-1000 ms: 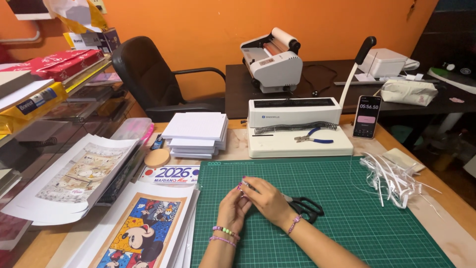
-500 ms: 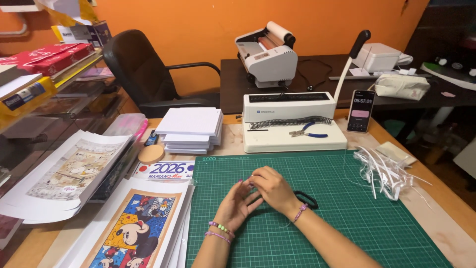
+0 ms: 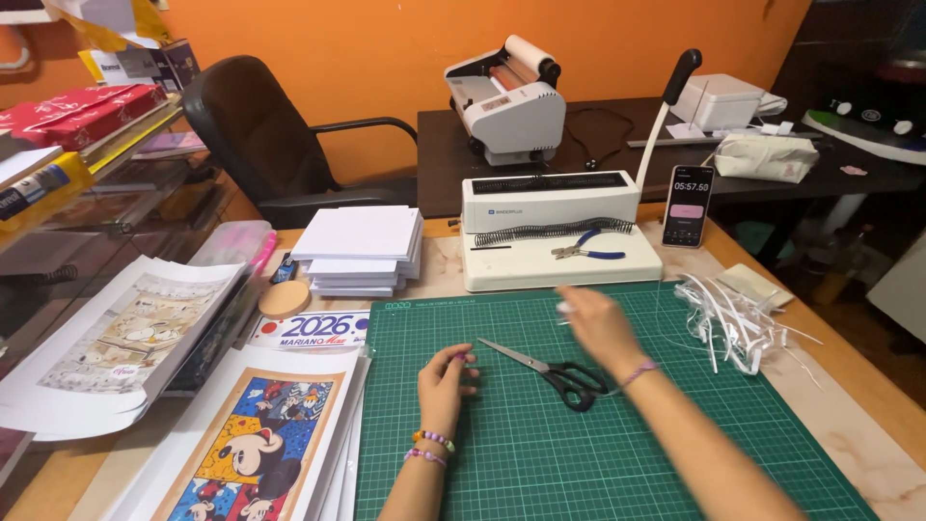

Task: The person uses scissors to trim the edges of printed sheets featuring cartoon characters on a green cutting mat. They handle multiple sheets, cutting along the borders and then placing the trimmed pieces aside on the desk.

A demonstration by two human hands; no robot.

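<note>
The black-handled steel scissors lay loose on the green gridded cutting mat, near its middle, blades shut and pointing to the mat's far left corner. Neither hand touched them. The left hand rested on the mat just left of the blades, its fingertips pinched together. Whether they held some small thing could not be told. The right hand, blurred, was over the mat's far half just beyond the scissor handles, fingers spread loosely with nothing visibly in them.

By the look of it, cutting was paused and the right hand was reaching toward the mat's far edge. Any next grip would call for a clean pick past the scissors without knocking them.

Just beyond the mat's far edge stood a white comb-binding machine, with a black wire spiral and blue-handled pliers on its tray. A dark phone with a lit screen stood upright beside it. Off the mat's right edge lay a heap of white trimmed strips.

At the mat's far left corner lay a white label strip printed in blue and red, with a stack of blank white cards beyond it. Colourful cartoon prints were piled along the mat's left edge. Flat red packages sat on a shelf well to the left.
</note>
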